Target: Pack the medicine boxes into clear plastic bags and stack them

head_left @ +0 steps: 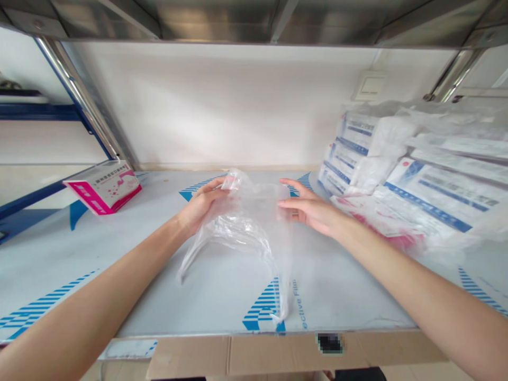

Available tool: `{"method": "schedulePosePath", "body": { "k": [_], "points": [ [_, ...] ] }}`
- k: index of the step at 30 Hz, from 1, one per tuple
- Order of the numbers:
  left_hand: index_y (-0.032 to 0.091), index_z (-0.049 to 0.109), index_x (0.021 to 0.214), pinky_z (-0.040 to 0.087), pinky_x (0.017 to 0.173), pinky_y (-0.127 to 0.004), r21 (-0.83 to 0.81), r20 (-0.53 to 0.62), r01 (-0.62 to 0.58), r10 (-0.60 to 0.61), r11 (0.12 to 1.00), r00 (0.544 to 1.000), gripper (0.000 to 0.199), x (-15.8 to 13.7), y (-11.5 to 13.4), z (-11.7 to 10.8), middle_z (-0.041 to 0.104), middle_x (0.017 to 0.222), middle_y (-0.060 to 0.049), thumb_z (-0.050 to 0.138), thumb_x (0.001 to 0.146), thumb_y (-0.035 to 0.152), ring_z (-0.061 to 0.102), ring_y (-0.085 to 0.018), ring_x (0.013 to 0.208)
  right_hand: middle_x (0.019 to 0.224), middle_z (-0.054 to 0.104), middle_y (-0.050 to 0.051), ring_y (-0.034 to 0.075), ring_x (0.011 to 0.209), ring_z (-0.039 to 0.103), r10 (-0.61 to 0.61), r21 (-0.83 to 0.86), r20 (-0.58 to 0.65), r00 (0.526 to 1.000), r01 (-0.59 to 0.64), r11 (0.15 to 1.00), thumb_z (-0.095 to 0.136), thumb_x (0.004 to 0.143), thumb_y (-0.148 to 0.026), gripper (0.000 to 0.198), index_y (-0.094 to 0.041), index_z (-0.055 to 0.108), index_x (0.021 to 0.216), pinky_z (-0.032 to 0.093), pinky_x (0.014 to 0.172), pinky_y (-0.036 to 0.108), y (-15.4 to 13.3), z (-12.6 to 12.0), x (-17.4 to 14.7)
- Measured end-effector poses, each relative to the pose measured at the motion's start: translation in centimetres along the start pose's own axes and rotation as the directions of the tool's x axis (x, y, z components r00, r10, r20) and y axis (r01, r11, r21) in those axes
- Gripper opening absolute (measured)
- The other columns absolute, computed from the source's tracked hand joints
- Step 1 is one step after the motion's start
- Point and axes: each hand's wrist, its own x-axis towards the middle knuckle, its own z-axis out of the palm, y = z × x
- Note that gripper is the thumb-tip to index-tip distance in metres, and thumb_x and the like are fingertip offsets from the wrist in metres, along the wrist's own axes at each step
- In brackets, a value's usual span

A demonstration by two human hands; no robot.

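A clear plastic bag (242, 227), thin and crumpled, is on the film-covered shelf surface (151, 296) in front of me. Its two handle-like strips trail toward the near edge. At its upper left corner, my left hand (202, 203) grips the bag, and the thin plastic partly covers the fingertips. On the other side my right hand (311, 209) has its fingers spread, the tips at or just beside the bag's right edge. Whether they touch the plastic is hard to tell because of blur.
Left stands a white and pink box (105, 188). Plastic-wrapped white and blue packages (432, 190) are piled at right, with a pink-printed packet (381, 222) before them. A metal shelf (222, 21) hangs overhead. Cardboard (270, 354) lies below the near edge.
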Motion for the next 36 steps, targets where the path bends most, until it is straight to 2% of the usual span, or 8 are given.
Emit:
{"method": "schedulePosePath", "body": {
  "k": [4,7,11,15,18,22,30,36],
  "points": [
    [0.017,0.068,0.087,0.056,0.068,-0.026,0.154,-0.129,-0.077,0.098,0.985,0.987,0.032,0.8,-0.8,-0.6,0.072,0.085,-0.002,0.086,0.065,0.032,0.069,-0.015,0.071,0.074,0.063,-0.007,0.015,0.071,0.065,-0.173,0.024,-0.155,0.973,0.179,0.984,0.086,0.064,-0.027,0.066,-0.033,0.057,0.124,0.055,0.068,0.029,0.7,-0.4,0.9],
    [0.02,0.065,0.097,0.055,0.061,-0.027,0.302,-0.232,-0.085,0.159,0.95,0.96,0.048,1.2,-1.1,-1.3,0.073,0.076,-0.001,0.089,0.06,0.037,0.069,-0.017,0.064,0.074,0.065,-0.006,0.013,0.067,0.062,-0.289,-0.032,-0.278,0.916,0.291,0.956,0.087,0.062,-0.031,0.045,-0.028,0.064,0.1,0.053,0.067,0.028,1.4,-1.1,1.7],
    [0.026,0.058,0.111,0.055,0.066,-0.027,0.165,-0.165,-0.123,0.15,0.979,0.975,0.063,0.9,-0.4,-1.2,0.075,0.077,0.001,0.09,0.057,0.029,0.07,-0.016,0.067,0.082,0.069,-0.001,0.014,0.078,0.065,-0.292,-0.016,-0.262,0.92,0.298,0.954,0.087,0.061,-0.034,0.027,-0.022,0.072,0.079,0.054,0.079,0.032,1.8,-1.6,2.2],
    [0.024,0.058,0.098,0.054,0.067,-0.024,-0.001,-0.095,-0.106,0.106,0.994,0.99,0.051,0.8,0.2,-1.2,0.075,0.086,-0.002,0.089,0.057,0.026,0.068,-0.014,0.072,0.105,0.075,0.004,0.02,0.093,0.068,-0.232,-0.055,-0.196,0.953,0.226,0.973,0.085,0.061,-0.027,0.031,-0.024,0.078,0.091,0.055,0.084,0.036,1.6,-1.1,2.2],
    [0.022,0.058,0.088,0.05,0.061,-0.022,0.088,-0.202,-0.159,0.174,0.983,0.964,0.05,1.5,-0.2,-2.1,0.07,0.077,0.002,0.091,0.05,0.027,0.064,-0.012,0.064,0.119,0.073,0.005,0.022,0.103,0.068,-0.262,-0.14,-0.223,0.939,0.235,0.962,0.081,0.065,-0.021,0.036,-0.025,0.077,0.101,0.056,0.087,0.038,1.8,-0.5,2.6],
    [0.018,0.064,0.08,0.044,0.055,-0.022,0.288,-0.308,-0.204,0.292,0.936,0.906,0.048,2.4,-0.9,-3.1,0.063,0.074,0.003,0.093,0.047,0.037,0.057,-0.009,0.058,0.121,0.072,0.007,0.02,0.094,0.071,-0.308,-0.285,-0.253,0.917,0.234,0.93,0.079,0.071,-0.019,0.038,-0.023,0.075,0.108,0.056,0.09,0.04,2.8,0.2,3.2],
    [0.026,0.065,0.103,0.055,0.069,-0.028,0.208,-0.298,-0.121,0.181,0.971,0.937,0.061,2.0,-0.8,-2.5,0.062,0.093,0.001,0.091,0.049,0.032,0.065,-0.013,0.071,0.12,0.073,0.008,0.021,0.09,0.074,-0.378,-0.41,-0.255,0.89,0.254,0.876,0.076,0.074,-0.022,0.035,-0.022,0.074,0.109,0.059,0.084,0.038,3.8,-0.2,3.6],
    [0.018,0.068,0.075,0.05,0.064,-0.026,0.372,-0.29,-0.204,0.322,0.905,0.901,0.037,2.2,-1.2,-3.0,0.066,0.078,0.0,0.088,0.051,0.036,0.061,-0.013,0.064,0.109,0.077,0.008,0.022,0.09,0.074,-0.397,-0.439,-0.28,0.874,0.251,0.863,0.078,0.072,-0.026,0.027,-0.021,0.076,0.099,0.057,0.086,0.039,4.0,-0.7,3.8]
  ]
}}
